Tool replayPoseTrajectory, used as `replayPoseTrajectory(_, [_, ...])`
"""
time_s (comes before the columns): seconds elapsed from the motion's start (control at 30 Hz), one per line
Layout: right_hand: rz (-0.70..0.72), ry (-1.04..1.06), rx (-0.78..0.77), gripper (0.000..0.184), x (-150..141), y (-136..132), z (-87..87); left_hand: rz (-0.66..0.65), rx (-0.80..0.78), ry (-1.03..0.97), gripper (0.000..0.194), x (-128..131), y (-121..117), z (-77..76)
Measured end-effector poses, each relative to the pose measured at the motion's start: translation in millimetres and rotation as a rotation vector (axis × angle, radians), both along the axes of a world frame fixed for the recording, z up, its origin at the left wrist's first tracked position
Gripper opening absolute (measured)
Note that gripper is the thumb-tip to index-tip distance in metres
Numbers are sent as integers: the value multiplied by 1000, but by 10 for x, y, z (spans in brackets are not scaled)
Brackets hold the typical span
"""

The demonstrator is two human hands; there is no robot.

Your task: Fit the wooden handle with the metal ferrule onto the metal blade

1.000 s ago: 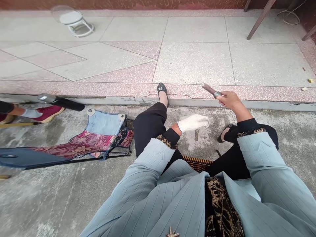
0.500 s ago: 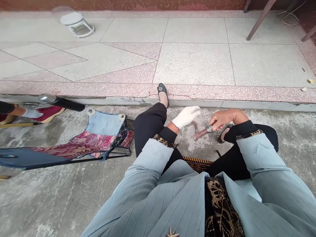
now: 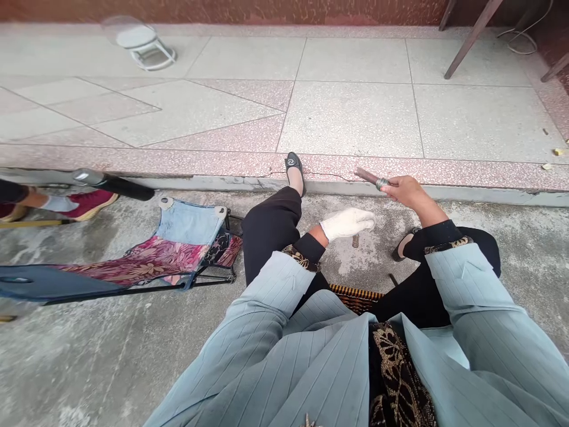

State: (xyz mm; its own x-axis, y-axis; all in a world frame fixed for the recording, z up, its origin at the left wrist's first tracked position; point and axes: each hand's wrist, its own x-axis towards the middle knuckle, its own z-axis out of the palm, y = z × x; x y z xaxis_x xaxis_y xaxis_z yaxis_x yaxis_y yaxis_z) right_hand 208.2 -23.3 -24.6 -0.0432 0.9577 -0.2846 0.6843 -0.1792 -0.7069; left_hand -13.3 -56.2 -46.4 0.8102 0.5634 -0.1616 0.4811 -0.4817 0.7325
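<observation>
I sit low over a concrete floor (image 3: pixel 133 350) with my knees apart. My left hand (image 3: pixel 347 222), in a white glove, is closed on a small rusty metal piece (image 3: pixel 355 240) that stands on the concrete. My bare right hand (image 3: pixel 406 190) is raised to the right of it and is closed around the handle of a brown tool with a metal band (image 3: pixel 371 178), whose tip points up and left. My black shoes (image 3: pixel 294 169) rest by the step.
A folded fabric chair (image 3: pixel 146 255) lies on the floor to my left. Another person's foot in a red shoe (image 3: pixel 84 203) shows at the far left. A raised tiled terrace (image 3: pixel 351 112) with a white stool (image 3: pixel 142 44) and wooden legs (image 3: pixel 471 35) lies ahead.
My right hand struck down with the tool beside the gloved hand half a second ago and has now lifted back up. My left hand has settled over the metal piece again.
</observation>
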Motion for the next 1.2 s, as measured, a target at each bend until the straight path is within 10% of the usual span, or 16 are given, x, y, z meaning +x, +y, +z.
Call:
replayPoseTrajectory(0.1, [320,-389,-174,22,6,-26,-14,-26,10,7,26,-56,21,3])
replayPoseTrajectory(0.27, [814,-35,-724,25,50,-195,187,106,29,-18,30,-116,64,31])
replayPoseTrajectory(0.37, [753,275,-522,37,159,-208,332,216,-13,-96,33,-100,76,34])
replayPoseTrajectory(0.47, [343,497,-151,39,265,-142,322,232,-46,-125,34,-63,69,17])
replayPoseTrajectory(0.6, [77,499,-96,42,251,-49,133,161,-40,-40,33,-30,46,-12])
replayPoseTrajectory(0.77, [140,-51,-128,33,71,-4,-11,79,-10,38,29,-9,8,-65])
replayPoseTrajectory(0.9, [544,-394,-465,30,-56,-81,1,62,-17,66,23,-4,-22,-58])
replayPoseTrajectory(1.07, [848,163,-665,41,54,-190,214,140,-82,-80,25,-67,29,16])
replayPoseTrajectory(1.2, [418,482,-244,43,205,-198,345,229,-65,-78,33,-94,82,29])
